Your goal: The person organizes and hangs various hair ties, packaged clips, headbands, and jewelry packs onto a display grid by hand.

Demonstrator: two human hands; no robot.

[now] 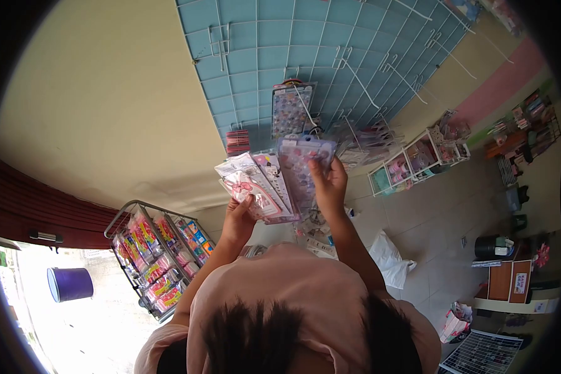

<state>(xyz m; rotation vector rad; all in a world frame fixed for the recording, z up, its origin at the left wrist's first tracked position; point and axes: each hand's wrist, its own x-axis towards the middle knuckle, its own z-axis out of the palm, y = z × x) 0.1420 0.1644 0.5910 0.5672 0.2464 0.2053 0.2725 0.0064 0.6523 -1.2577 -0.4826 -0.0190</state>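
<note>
My left hand [238, 219] is closed around a fanned bunch of flat white-and-pink packets [254, 187], the thumb lying across the front one. My right hand [330, 185] grips a clear purple-edged pack [305, 159] with a hang tab, dotted with small pastel pieces that look like stickers. The two bunches overlap at their inner edges. Just beyond them, a similar dotted pack [291, 109] hangs on a hook of the white wire grid [258, 56]. A small stack of red striped cards [237, 142] hangs left of it.
More white hooks [361, 87] stick out from the grid at upper right. On the left stands a metal rack [168, 249] of bright packets. A white shelf unit [421, 159] is at right, and a white plastic bag [391, 258] lies on the tiled floor.
</note>
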